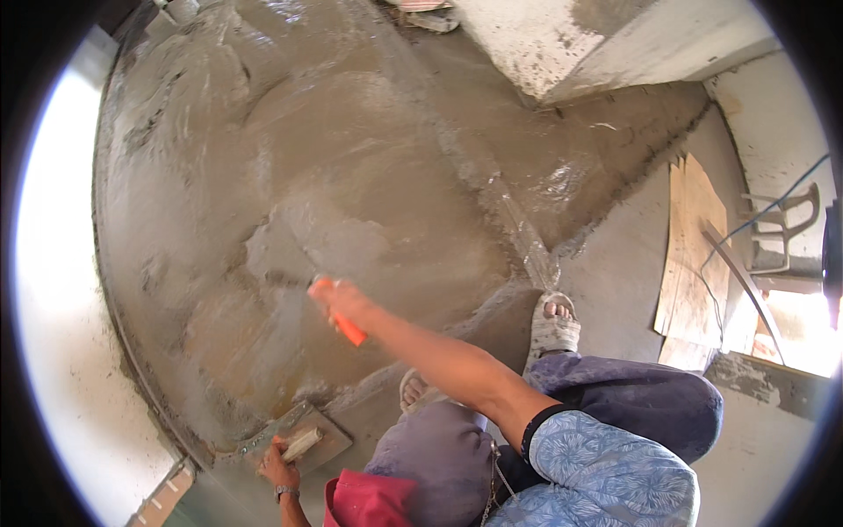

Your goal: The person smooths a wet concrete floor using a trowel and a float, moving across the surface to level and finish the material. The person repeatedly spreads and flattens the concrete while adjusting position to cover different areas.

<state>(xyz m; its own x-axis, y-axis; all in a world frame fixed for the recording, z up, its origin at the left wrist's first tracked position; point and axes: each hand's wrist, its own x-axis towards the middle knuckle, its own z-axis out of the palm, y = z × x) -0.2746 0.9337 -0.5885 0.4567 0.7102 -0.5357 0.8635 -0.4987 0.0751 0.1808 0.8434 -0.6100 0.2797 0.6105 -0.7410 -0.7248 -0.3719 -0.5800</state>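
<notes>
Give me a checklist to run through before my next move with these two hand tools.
1. Right hand gripping the orange-handled trowel: ok, fingers closed around it.
2. Left hand gripping the float by its pale handle: ok.
3. Trowel's full outline visible: not ok, it blurs into the grey cement beyond the handle.
4. Cement surface even: not ok, ridges and patches show.
5. Left sandal clear of the cement edge: cannot tell, the trouser leg hides part of it.
6. Blue cable away from both hands: ok, it hangs at the far right.
</notes>
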